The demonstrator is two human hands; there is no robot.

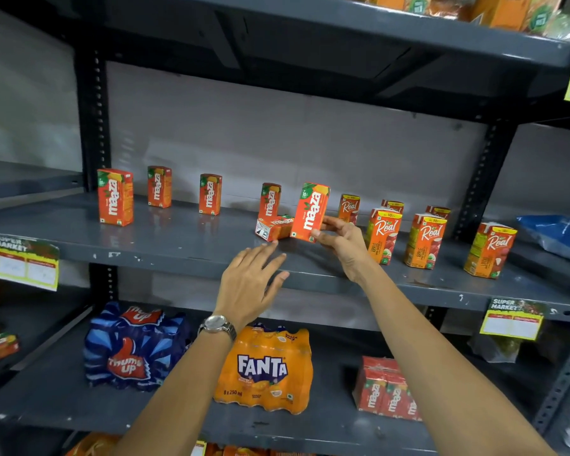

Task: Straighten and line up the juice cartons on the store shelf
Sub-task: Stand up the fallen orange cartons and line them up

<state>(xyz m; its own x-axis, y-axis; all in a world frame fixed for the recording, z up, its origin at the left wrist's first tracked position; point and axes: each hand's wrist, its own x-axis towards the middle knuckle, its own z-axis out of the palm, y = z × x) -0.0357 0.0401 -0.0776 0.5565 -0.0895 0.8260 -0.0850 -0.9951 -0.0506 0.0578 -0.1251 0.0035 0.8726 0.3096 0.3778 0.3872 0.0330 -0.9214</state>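
Small orange Maaza cartons stand spaced out along the grey middle shelf (178, 245): one at the left (115, 196), two further back (159, 186) (210, 194), and another (270, 199) behind a carton lying on its side (273, 228). My right hand (341, 245) grips a tilted Maaza carton (310, 212) by its lower right edge. My left hand (254, 281), wearing a wristwatch, hovers open just in front of the fallen carton, holding nothing. To the right stand several orange Real cartons (383, 235) (425, 240) (490, 250).
On the shelf below sit a blue Thums Up pack (132, 350), an orange Fanta pack (267, 366) and a Maaza multipack (387, 390). Yellow price tags (25, 266) (510, 320) hang from shelf edges. A blue bag (556, 235) lies far right. Perforated uprights (94, 120) frame the bay.
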